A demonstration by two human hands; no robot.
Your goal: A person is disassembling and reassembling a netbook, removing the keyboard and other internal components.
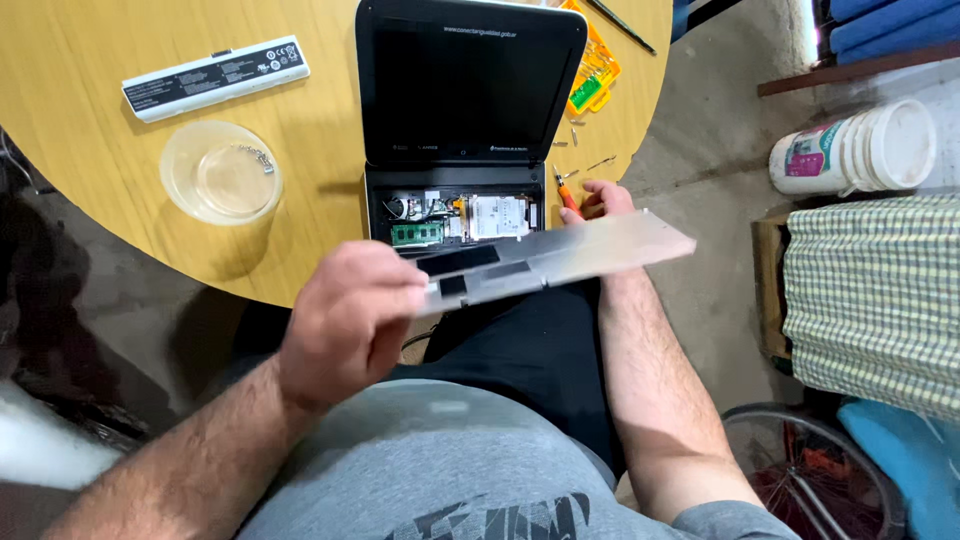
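My left hand [345,320] grips one end of a flat silvery keyboard panel [580,255], holding it up over my lap, underside toward me with black patches on it. Behind the panel my right hand [598,200] holds a small orange-handled screwdriver [566,192] at the table edge. A black laptop [465,85] lies open on the round wooden table [90,130]. Its base is uncovered, showing a green memory module [417,233] and a silver drive [497,216].
A long white battery pack [215,77] and a clear plastic bowl [221,172] lie left of the laptop. An orange tool case [592,72] and loose screws [578,135] sit to its right. A white bucket [855,150], checked cloth [875,300] and a wheel [815,470] stand on the right.
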